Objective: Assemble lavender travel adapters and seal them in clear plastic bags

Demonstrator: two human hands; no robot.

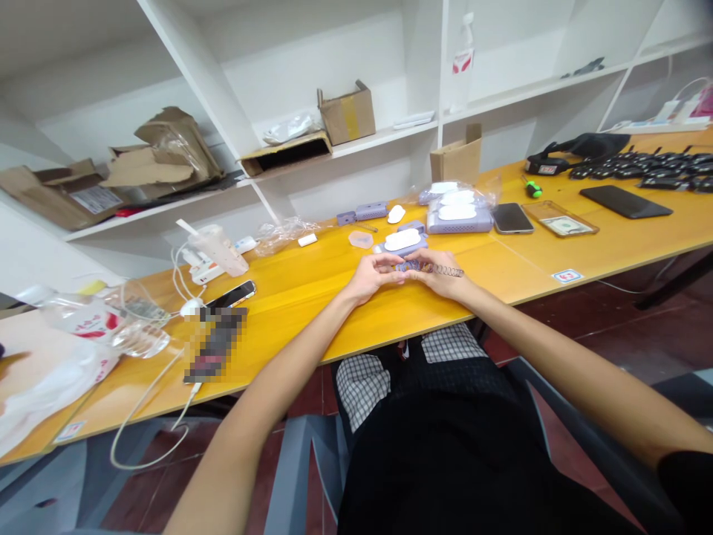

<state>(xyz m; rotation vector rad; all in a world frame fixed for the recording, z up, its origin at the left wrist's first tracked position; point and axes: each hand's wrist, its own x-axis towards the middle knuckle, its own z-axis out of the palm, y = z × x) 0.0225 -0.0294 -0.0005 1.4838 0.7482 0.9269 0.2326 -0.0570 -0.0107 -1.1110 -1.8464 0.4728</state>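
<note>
My left hand (372, 278) and my right hand (440, 276) meet above the near part of the table, fingers closed around a small purple part (411, 265). A thin metal coil spring (448, 271) stretches from between the fingers across the back of my right hand. Whether the spring is joined to the purple part is hidden by the fingers. Just beyond the hands sits a purple casing with a white oval pad (403, 239). A translucent oval piece (361, 239) and a loose white oval piece (396, 214) lie farther back.
Purple casings (460, 219) with white pads stand beyond my right hand, beside a phone (513, 218) and a clear case (561, 218). To the left are a plastic cup (218, 249), another phone (231, 295), a water bottle (105, 321) and a white cable (145, 395).
</note>
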